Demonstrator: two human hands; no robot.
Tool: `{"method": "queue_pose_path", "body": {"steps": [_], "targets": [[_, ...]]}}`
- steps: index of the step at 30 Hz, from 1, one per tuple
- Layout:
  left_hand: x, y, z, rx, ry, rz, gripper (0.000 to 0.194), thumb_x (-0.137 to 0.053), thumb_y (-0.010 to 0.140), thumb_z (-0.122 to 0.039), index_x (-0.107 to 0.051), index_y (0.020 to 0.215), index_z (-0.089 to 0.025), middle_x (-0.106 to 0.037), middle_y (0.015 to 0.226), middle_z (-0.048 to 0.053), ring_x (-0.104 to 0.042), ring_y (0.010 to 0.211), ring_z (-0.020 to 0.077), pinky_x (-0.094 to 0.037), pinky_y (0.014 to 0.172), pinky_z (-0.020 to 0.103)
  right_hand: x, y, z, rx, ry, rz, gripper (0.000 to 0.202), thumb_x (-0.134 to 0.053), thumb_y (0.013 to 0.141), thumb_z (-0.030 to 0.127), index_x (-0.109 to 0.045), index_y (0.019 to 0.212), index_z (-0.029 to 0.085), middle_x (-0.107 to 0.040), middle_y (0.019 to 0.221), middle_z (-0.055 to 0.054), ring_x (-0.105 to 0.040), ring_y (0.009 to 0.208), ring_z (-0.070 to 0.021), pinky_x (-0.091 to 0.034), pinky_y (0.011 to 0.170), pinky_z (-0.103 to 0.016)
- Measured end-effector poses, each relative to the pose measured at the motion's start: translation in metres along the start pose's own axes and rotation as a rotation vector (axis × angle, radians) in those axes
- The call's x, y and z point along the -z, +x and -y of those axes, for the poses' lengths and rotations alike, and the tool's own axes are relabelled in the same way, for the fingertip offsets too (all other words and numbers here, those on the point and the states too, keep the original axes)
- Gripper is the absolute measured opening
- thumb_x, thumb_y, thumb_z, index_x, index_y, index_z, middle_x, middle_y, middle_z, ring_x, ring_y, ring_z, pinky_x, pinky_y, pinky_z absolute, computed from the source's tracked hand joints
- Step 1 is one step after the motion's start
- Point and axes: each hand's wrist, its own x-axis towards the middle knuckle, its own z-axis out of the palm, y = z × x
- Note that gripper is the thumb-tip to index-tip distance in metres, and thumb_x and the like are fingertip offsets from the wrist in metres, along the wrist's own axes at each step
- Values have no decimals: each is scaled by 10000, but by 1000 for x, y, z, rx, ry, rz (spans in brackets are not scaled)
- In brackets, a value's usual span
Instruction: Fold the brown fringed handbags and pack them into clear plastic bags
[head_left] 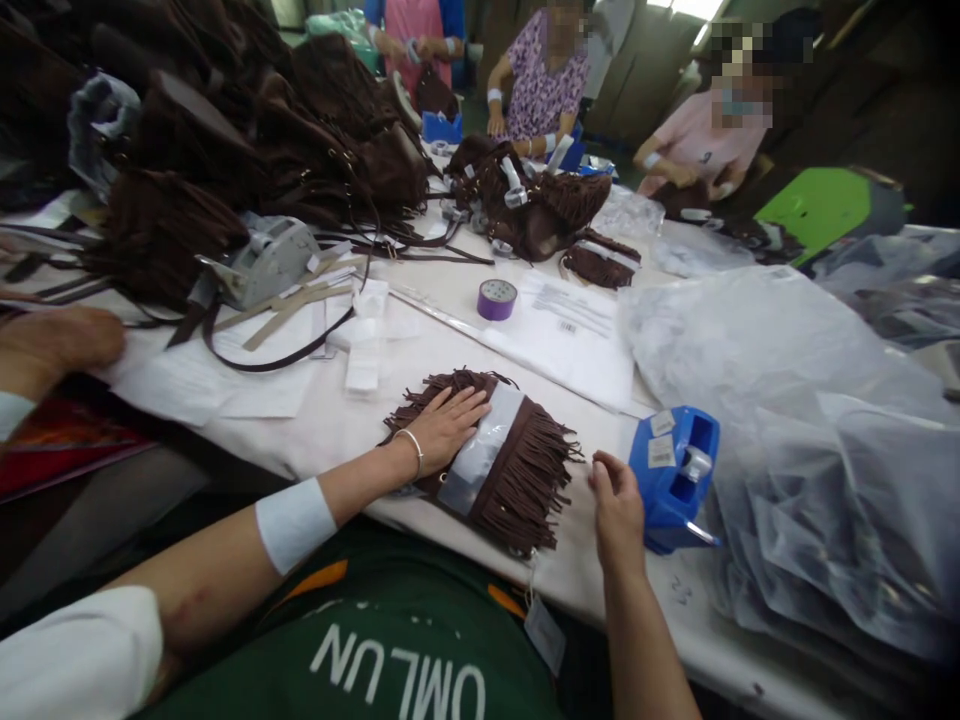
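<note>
Brown fringed bag (529, 470), clear plastic band (487, 445): lying on the white-covered counter (577, 575). My left hand (439, 432) is resting flat atop, fingers extended, apparently steadying it. Three o'clock: my right hand (619, 505) is curling loosely, grip unclear, by a blue plastic tape dispenser (657, 500), seemingly standing within reach.

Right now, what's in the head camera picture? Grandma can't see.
A left hand lies on a brown fringed item with a shiny strip across it; the right hand is beside a blue tape dispenser. Brown bags are heaped on the white table, with co-workers beyond.
</note>
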Motion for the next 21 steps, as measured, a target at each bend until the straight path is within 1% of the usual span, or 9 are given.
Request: {"method": "queue_pose_path", "body": {"steps": [2,4,7,10,12,14,16,18,21], "targets": [[0,0,0,-1,0,-2,449,-371,934,-271,-431,1377,-243,-331,1492,39,-204,1413,189,8,1154,379,14,-26,3,-59,-56,39,341,-459,883,472,-594,1048,206,-644,1020,-72,-595,932,-220,-462,835,-384],[0,2,0,-4,-1,2,450,-372,932,-276,-433,1376,-237,-331,1492,41,-200,1413,193,12,1156,384,22,-61,8,-38,-155,145,305,-503,861,488,-617,955,222,-635,982,-67,-576,938,-231,-452,851,-395],[0,3,0,-19,54,18,453,-360,935,-270,-425,1381,-224,-325,1495,47,-200,1413,196,3,1158,396,18,-110,15,103,-311,250,280,-650,763,479,-628,890,230,-607,1023,-87,-528,1009,-273,-423,900,-446],[-1,3,1,-36,134,20,455,-352,941,-256,-409,1389,-209,-317,1498,58,-202,1412,204,-27,1159,418,8,-131,24,142,-304,252,197,-645,778,420,-612,807,229,-595,1050,-93,-509,1056,-283,-393,942,-471],[0,3,2,-46,167,23,450,-350,943,-242,-409,1387,-199,-324,1494,69,-212,1409,214,-61,1158,441,9,-131,32,47,-144,322,205,-597,814,411,-571,747,219,-614,1014,-87,-538,1038,-265,-411,933,-441],[4,3,2,-59,178,24,436,-347,946,-230,-422,1374,-186,-348,1481,79,-227,1404,223,-116,1153,463,18,-128,40,-171,86,444,245,-574,828,447,-542,775,210,-647,950,-82,-598,950,-244,-464,855,-396],[9,0,-2,-95,163,-12,415,-349,954,-231,-444,1353,-165,-397,1453,89,-234,1402,226,-170,1147,470,29,-127,44,-428,287,525,292,-572,824,488,-525,820,200,-672,875,-70,-646,811,-217,-499,736,-342],[14,-6,-12,-180,126,-78,387,-356,962,-231,-476,1321,-152,-466,1403,92,-256,1395,219,-192,1148,465,38,-128,44,-584,396,509,334,-598,801,515,-514,824,193,-678,800,-50,-654,693,-187,-498,649,-293],[13,-18,-36,-366,66,-123,345,-370,966,-208,-520,1273,-160,-552,1322,83,-325,1366,197,-193,1157,447,39,-128,42,-619,445,416,362,-633,770,527,-499,813,193,-663,708,-17,-631,586,-148,-480,574,-246]]}}
